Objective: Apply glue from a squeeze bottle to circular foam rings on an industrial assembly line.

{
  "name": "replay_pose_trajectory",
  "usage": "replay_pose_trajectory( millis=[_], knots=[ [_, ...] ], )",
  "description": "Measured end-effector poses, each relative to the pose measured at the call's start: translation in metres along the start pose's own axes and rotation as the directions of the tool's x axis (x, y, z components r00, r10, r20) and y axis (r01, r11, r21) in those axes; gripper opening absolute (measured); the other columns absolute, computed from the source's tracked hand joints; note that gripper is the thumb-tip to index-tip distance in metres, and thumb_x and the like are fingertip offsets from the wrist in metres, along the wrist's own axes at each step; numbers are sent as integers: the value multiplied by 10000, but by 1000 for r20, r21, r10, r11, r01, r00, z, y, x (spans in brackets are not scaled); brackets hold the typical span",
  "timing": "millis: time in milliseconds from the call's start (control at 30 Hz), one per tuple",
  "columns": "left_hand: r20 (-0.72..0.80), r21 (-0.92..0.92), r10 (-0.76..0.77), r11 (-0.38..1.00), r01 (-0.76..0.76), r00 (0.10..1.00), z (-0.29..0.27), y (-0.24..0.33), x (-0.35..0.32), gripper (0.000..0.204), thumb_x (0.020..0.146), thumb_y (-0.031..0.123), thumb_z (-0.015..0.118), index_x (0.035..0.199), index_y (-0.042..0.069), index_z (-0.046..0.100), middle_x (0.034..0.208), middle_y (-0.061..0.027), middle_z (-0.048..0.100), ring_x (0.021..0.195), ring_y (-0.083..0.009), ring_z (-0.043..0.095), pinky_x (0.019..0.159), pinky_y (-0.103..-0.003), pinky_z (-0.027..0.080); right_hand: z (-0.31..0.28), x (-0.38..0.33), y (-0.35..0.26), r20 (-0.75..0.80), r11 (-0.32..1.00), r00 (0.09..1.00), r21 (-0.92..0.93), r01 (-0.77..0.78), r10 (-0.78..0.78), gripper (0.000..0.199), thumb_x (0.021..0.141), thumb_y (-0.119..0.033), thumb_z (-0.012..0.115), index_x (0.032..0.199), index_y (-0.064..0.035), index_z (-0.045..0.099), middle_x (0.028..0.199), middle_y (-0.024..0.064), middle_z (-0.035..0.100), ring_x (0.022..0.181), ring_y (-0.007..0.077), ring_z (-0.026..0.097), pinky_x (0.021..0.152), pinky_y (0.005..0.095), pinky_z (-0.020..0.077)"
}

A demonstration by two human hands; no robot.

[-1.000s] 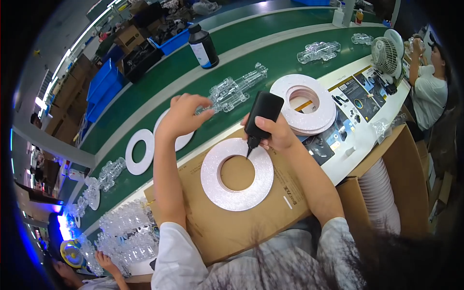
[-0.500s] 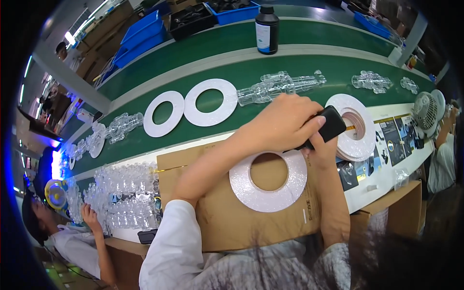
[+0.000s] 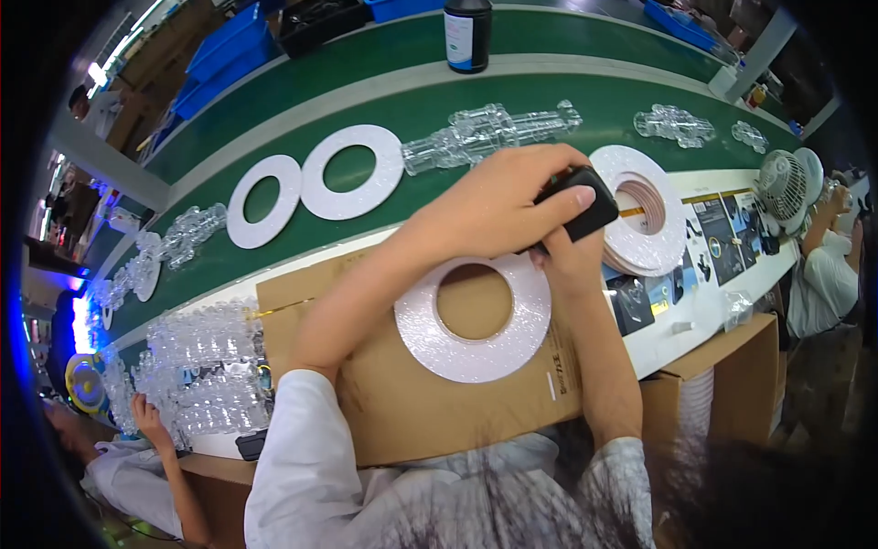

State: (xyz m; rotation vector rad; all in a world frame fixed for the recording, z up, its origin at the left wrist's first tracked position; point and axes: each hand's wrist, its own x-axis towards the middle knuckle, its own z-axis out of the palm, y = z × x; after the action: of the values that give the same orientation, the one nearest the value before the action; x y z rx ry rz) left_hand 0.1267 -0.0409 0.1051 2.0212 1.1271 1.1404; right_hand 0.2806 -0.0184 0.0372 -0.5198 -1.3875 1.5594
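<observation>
My left hand (image 3: 517,197) reaches across to the right and is closed over a black rounded block-like thing (image 3: 599,206), its exact kind unclear. Under that thing, my right hand (image 3: 574,263) grips it from below; its fingers are partly hidden. A glittery white flat ring (image 3: 421,334) lies on a brown cardboard sheet (image 3: 439,421) in front of me, just below my hands. Beside the black thing, to the right, stands a stack of the same white rings (image 3: 666,242).
On the green belt (image 3: 402,101) lie two white rings (image 3: 352,206) and clear plastic parts (image 3: 489,137), with a black bottle (image 3: 467,41) behind. Rows of clear packs (image 3: 206,366) fill the left. At the right are a fan (image 3: 782,194), an open carton (image 3: 722,384) and another person.
The whole view has shifted, so things appear lower right earlier and more up and left now. Both hands remain on the black thing, which has turned slightly.
</observation>
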Motion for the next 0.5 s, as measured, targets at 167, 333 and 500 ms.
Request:
replay_pose_trajectory(
  millis=[167,333,500],
  knots=[
    [39,31,-17,999,16,999,2,0,-1,325,941,270,642,1138,12,631,970,-137,685,876,-223,659,806,-347,526,5,2,6,-19,974,994,-203,103,-110,325,810,12,624,1126,14,552,978,70,631,896,163,639,730,299,523],
    [79,-25,-57,998,59,995,1,-10,0,342,947,321,658,1093,13,632,820,-111,677,735,-210,657,673,-324,530,2,5,11,65,937,980,-286,199,-188,242,881,-62,607,1097,-26,504,782,21,581,501,50,515,386,195,383],
    [104,-37,-167,984,171,980,2,-8,0,330,952,326,655,1069,19,625,776,-117,671,607,-209,636,560,-329,509,0,4,9,27,944,991,-303,133,-131,214,857,-20,600,1064,-15,547,815,29,600,605,77,548,496,225,428]
  ],
)
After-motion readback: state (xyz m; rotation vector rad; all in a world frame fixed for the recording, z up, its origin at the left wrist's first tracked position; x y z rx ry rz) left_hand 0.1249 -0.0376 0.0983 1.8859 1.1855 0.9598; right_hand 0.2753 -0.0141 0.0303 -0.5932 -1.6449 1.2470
